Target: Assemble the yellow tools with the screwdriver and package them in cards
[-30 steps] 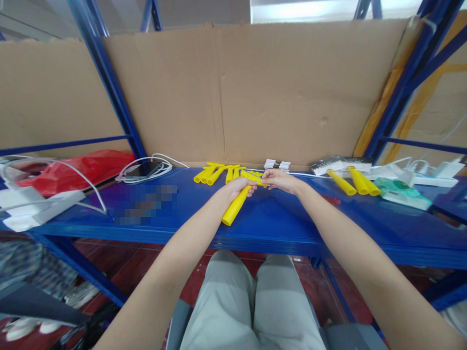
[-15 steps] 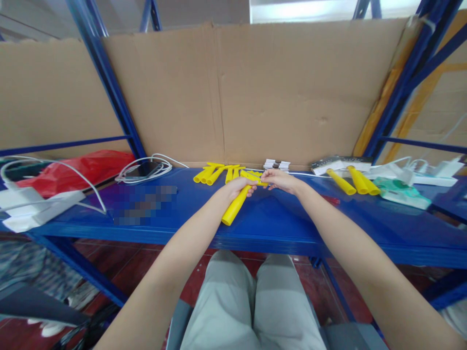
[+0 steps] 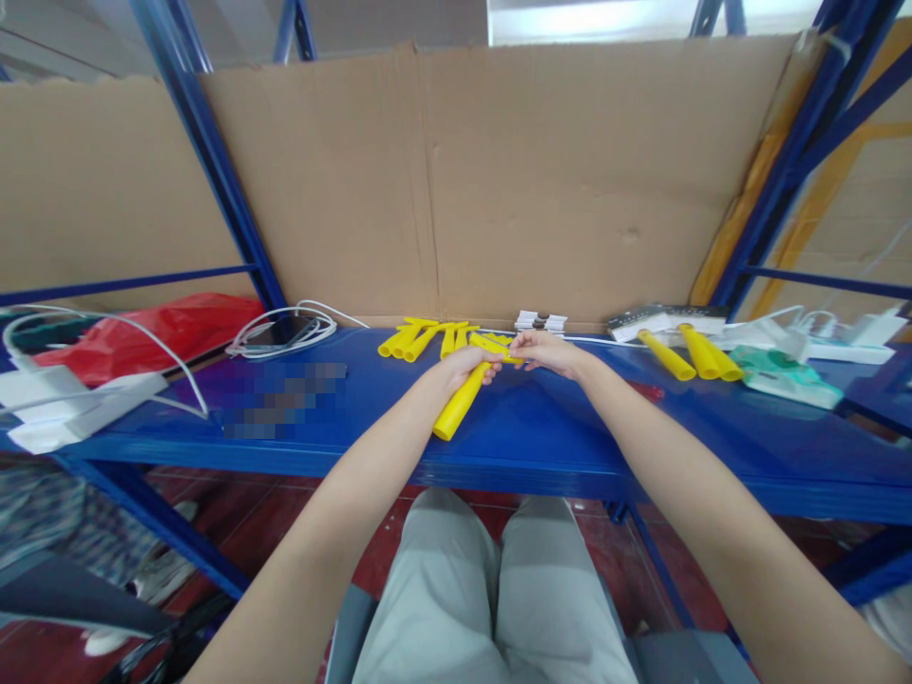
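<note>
My left hand is wrapped round a yellow tube; its wide hollow end points toward me over the front part of the blue shelf. Past that hand, a flatter yellow crosspiece shows at the tube's far end. My right hand is closed in a pinch at the crosspiece's right end; whatever small thing is between its fingertips is too small to make out. Behind my hands lie several more yellow tubes with crosspieces at their far ends, partly hidden by my left hand.
At the right lie 3 yellow tubes beside a green-and-white packet. A coiled white cable, a red bag and a white power adapter occupy the left. Cardboard stands along the back.
Both hands and the held yellow tube stay almost exactly where they were. At lower left, another person's foot under the shelf has shifted slightly.
</note>
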Motion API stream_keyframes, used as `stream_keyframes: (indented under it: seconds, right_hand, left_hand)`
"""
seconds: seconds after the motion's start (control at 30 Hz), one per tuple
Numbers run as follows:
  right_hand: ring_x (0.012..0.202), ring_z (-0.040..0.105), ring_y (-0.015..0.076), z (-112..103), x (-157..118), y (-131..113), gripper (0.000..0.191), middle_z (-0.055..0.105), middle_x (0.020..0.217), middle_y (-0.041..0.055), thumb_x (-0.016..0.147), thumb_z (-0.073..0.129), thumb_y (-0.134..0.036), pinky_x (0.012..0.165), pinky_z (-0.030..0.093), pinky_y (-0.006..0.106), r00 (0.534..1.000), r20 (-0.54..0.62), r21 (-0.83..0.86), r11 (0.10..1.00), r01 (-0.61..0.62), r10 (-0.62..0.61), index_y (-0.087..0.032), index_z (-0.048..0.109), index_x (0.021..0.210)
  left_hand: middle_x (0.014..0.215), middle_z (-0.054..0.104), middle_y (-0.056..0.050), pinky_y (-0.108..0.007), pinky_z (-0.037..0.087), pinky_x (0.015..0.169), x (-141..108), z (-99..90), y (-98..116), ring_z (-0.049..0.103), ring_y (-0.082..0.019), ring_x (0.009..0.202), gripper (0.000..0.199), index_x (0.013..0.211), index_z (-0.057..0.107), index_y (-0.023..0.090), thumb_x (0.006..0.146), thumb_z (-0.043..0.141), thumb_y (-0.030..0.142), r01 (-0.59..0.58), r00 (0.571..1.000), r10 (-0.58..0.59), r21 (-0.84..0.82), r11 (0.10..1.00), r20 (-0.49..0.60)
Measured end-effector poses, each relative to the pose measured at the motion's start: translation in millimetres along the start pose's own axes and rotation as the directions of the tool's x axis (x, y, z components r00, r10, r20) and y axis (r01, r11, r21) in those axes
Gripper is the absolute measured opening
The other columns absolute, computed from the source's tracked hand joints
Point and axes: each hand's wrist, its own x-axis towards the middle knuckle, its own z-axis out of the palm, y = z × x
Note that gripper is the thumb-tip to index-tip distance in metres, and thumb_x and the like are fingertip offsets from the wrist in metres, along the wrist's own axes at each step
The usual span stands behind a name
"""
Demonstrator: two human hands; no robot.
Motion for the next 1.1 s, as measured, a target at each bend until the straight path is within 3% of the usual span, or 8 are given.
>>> stream_keyframes:
  seconds: [0.33, 0.5, 0.63, 0.7, 0.8, 0.93, 1.1]
  right_hand:
    - [0.066, 0.061, 0.0103, -0.1, -1.7, -1.8, 0.009, 0.066, 0.076, 0.0002, 0.073, 0.065, -0.014, 0.059, 0.046, 0.02, 1.0, 0.011, 0.022, 1.0, 0.003, -0.003, -0.019, 0.057, 0.074]
    - [0.074, 0.061, 0.0117, -0.3, 0.0, -1.0, 0.011, 0.065, 0.08, 0.0008, 0.074, 0.067, -0.021, 0.063, 0.048, 0.022, 1.0, -0.014, 0.035, 0.999, 0.013, -0.013, -0.02, 0.056, 0.077]
    - [0.076, 0.061, 0.0143, -8.1, 4.5, 3.1, 0.007, 0.066, 0.084, 0.0033, 0.078, 0.062, -0.022, 0.068, 0.049, 0.025, 0.997, -0.078, -0.117, 0.993, 0.007, -0.017, -0.02, 0.055, 0.076]
    - [0.079, 0.062, 0.0171, -17.2, 6.9, 6.5, 0.009, 0.067, 0.083, 0.0056, 0.076, 0.061, -0.016, 0.073, 0.048, 0.028, 0.985, -0.161, -0.349, 0.937, -0.007, -0.053, -0.02, 0.054, 0.071]
    - [0.088, 0.063, 0.0233, -34.2, 7.9, 9.3, 0.014, 0.069, 0.081, 0.009, 0.07, 0.064, -0.011, 0.078, 0.045, 0.029, 0.954, -0.275, -0.66, 0.745, -0.099, -0.117, -0.021, 0.055, 0.066]
    - [0.078, 0.065, 0.0227, -51.5, 0.7, 3.7, 0.011, 0.068, 0.07, 0.0087, 0.075, 0.061, -0.017, 0.068, 0.044, 0.027, 0.971, -0.233, -0.776, 0.611, -0.158, -0.045, -0.02, 0.059, 0.064]
    - [0.072, 0.063, 0.0209, -63.7, -24.3, -0.8, 0.012, 0.07, 0.076, 0.0074, 0.074, 0.064, -0.024, 0.062, 0.042, 0.028, 0.988, -0.146, -0.787, 0.599, -0.145, 0.046, -0.019, 0.063, 0.064]
  left_hand:
    - [0.052, 0.047, 0.005, -0.014, 0.028, 0.039, 0.2, -0.8, -0.5, 0.037, -0.003, 0.037, 0.011, 0.084, 0.051, 0.015, 0.082, 0.056, 0.006, -0.012, 1.0, 0.012, 0.004, 1.0, -0.003]
    - [0.05, 0.046, 0.005, -0.016, 0.031, 0.04, 0.4, -0.5, 0.2, 0.039, -0.005, 0.038, 0.012, 0.088, 0.052, 0.014, 0.084, 0.048, 0.003, -0.025, 0.999, 0.025, 0.012, 1.0, -0.024]
    - [0.05, 0.046, 0.005, -0.016, 0.031, 0.039, -1.2, 1.8, -0.3, 0.039, -0.005, 0.038, 0.015, 0.087, 0.051, 0.014, 0.085, 0.045, 0.001, -0.03, 0.999, 0.029, -0.018, 0.999, -0.036]
    - [0.05, 0.046, 0.004, -0.015, 0.029, 0.037, -2.4, 3.0, -0.3, 0.038, -0.005, 0.037, 0.015, 0.084, 0.05, 0.015, 0.086, 0.044, 0.001, -0.03, 0.999, 0.029, -0.03, 0.999, -0.044]
    - [0.051, 0.046, 0.004, -0.014, 0.027, 0.036, -3.8, 3.9, 0.2, 0.037, -0.004, 0.037, 0.016, 0.081, 0.049, 0.014, 0.087, 0.044, 0.001, -0.028, 0.999, 0.027, -0.029, 0.999, -0.046]
    - [0.052, 0.048, 0.003, -0.014, 0.029, 0.036, -4.2, 3.3, 0.5, 0.039, -0.004, 0.038, 0.013, 0.08, 0.051, 0.013, 0.087, 0.048, 0.002, -0.032, 0.998, 0.03, -0.045, 0.999, -0.048]
    - [0.051, 0.048, 0.003, -0.013, 0.029, 0.035, -4.2, 2.9, 0.4, 0.038, -0.004, 0.037, 0.014, 0.08, 0.051, 0.013, 0.087, 0.048, 0.002, -0.026, 0.999, 0.023, -0.057, 0.998, -0.048]
